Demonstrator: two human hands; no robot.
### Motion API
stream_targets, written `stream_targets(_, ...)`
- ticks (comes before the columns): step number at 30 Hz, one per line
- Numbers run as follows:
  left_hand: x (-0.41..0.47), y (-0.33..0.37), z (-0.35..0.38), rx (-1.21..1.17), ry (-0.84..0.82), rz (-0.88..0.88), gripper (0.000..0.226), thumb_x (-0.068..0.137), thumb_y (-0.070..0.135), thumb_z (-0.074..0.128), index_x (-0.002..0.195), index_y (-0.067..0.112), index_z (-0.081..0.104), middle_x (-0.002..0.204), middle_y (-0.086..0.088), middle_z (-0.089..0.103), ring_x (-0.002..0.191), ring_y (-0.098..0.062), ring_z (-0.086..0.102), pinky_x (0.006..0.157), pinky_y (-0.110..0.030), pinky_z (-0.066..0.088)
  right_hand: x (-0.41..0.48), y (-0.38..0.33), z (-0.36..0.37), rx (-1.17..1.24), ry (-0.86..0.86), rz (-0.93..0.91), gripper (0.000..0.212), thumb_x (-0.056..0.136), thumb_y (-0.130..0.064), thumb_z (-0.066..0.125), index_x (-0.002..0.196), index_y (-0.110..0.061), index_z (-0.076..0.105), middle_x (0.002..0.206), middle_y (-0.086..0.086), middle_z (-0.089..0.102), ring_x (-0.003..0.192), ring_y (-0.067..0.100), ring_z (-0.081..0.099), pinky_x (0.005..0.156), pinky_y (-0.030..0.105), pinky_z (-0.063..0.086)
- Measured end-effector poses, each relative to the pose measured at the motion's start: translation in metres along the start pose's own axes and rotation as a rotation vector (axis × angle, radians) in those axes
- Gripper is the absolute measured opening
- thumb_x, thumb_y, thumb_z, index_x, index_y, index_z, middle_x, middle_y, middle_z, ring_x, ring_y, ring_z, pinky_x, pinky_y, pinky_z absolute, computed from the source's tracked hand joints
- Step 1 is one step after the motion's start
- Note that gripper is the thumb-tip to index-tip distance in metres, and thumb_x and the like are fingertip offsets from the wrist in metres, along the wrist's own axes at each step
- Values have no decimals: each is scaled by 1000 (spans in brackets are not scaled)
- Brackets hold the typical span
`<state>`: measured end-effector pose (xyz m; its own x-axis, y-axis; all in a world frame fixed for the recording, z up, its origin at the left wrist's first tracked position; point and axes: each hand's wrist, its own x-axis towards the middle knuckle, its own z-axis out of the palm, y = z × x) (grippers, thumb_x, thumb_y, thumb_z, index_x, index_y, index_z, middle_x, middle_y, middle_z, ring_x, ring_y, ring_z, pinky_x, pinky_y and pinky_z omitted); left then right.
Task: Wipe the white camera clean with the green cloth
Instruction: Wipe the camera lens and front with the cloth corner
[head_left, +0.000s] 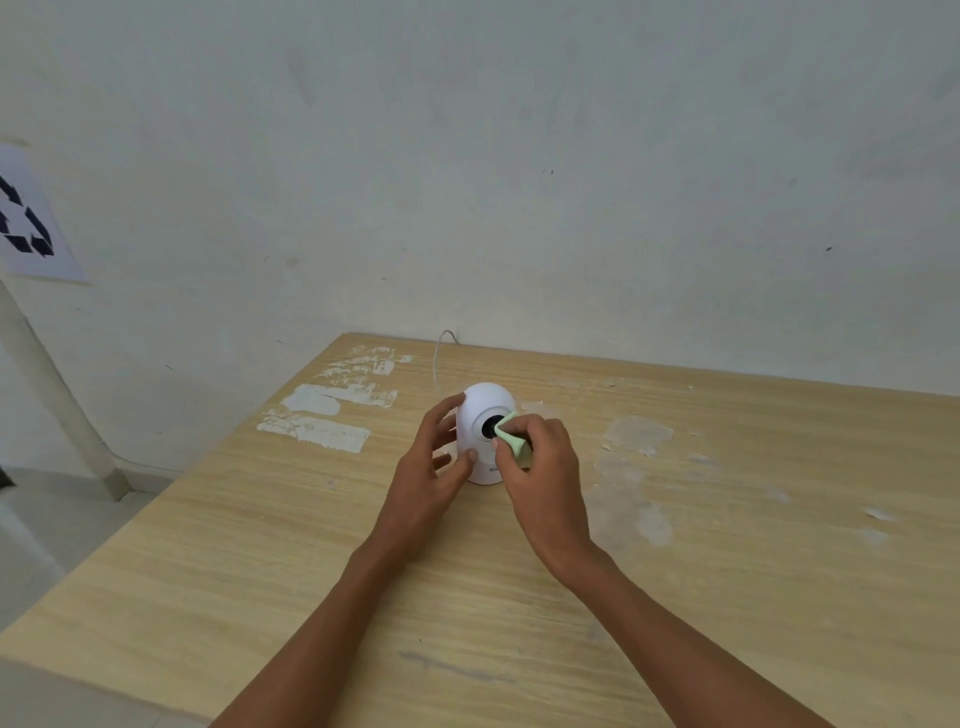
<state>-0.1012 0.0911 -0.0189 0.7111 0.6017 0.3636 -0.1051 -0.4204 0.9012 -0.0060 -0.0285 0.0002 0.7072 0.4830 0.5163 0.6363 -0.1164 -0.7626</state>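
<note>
White camera upright between hands: left hand steadies loosely; right hand pinches green cloth at lens.

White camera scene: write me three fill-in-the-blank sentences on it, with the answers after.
1. The right hand presses a ____ cloth to the camera's lens.
2. The left hand steadies the white camera on its ____ side.
3. The camera stands on a ____ table.

Answers: green; left; wooden

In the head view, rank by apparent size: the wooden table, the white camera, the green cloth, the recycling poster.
1. wooden table
2. recycling poster, cut off by the frame edge
3. white camera
4. green cloth, mostly hidden in the right hand
</note>
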Motion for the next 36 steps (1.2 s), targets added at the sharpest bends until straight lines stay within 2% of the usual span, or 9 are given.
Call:
stream_targets(4,1,-4,3,-21,35,12,62,100,11,64,147,47,45,137,15,64,119,2,65,87,-12,54,1,4,1,-5,31,-13,15,92,-12,65,107,-15,67,113,-1,55,96,2,57,78,3,43)
stream_targets(8,3,-6,3,-25,43,15,61,99,13,66,145,49,47,135,16,65,118,2,66,88,-13,54,1,4,5,42,65,-25,11,94,-11,64,104,-15,65,101,-3,63,88,0,59,71,7,43)
stream_targets(13,4,-9,3,-37,44,13,61,98,16,68,146,48,48,136,14,66,116,2,67,86,-13,54,3,4,6,138,128,21,13,95,-18,66,105,-21,58,94,-9,65,83,5,61,67,14,47)
stream_targets(17,4,-10,2,-32,48,17,61,98,16,68,145,49,48,134,15,66,117,1,67,86,-14,55,3,4,11,-54,132,-67,7,92,-20,68,94,-18,60,91,-7,63,84,12,56,68,28,49)
stream_targets(21,3,-10,2,-32,49,17,61,98,14,68,145,49,49,135,15,66,114,2,68,85,-13,55,-1,5,13,-251,157,-102,10,89,-29,71,93,-23,64,88,-11,64,82,14,55,68,34,49)
stream_targets(24,4,-10,3,-23,50,18,61,98,15,70,145,48,49,134,15,66,114,2,68,85,-13,55,1,7,10,-237,205,-62,11,89,-32,71,91,-24,64,86,-13,64,81,13,54,69,35,48)
stream_targets(27,4,-9,3,-10,56,32,61,97,15,71,145,45,50,134,16,66,119,1,65,86,-11,53,5,5,11,-209,243,-52,10,89,-27,71,92,-23,63,86,-11,65,79,14,54,67,38,49)
stream_targets(33,4,-8,3,-17,59,29,62,96,14,71,144,46,50,130,21,67,117,1,66,84,-11,54,-1,9,10,-211,166,-97,11,90,-27,70,90,-22,60,84,-12,63,76,13,54,69,37,49)
stream_targets(36,4,-8,3,-13,62,30,62,96,16,72,142,51,50,130,22,67,119,1,65,85,-9,53,1,13,7,-159,182,-25,9,92,-27,69,91,-23,62,85,-13,65,78,13,55,69,42,51)
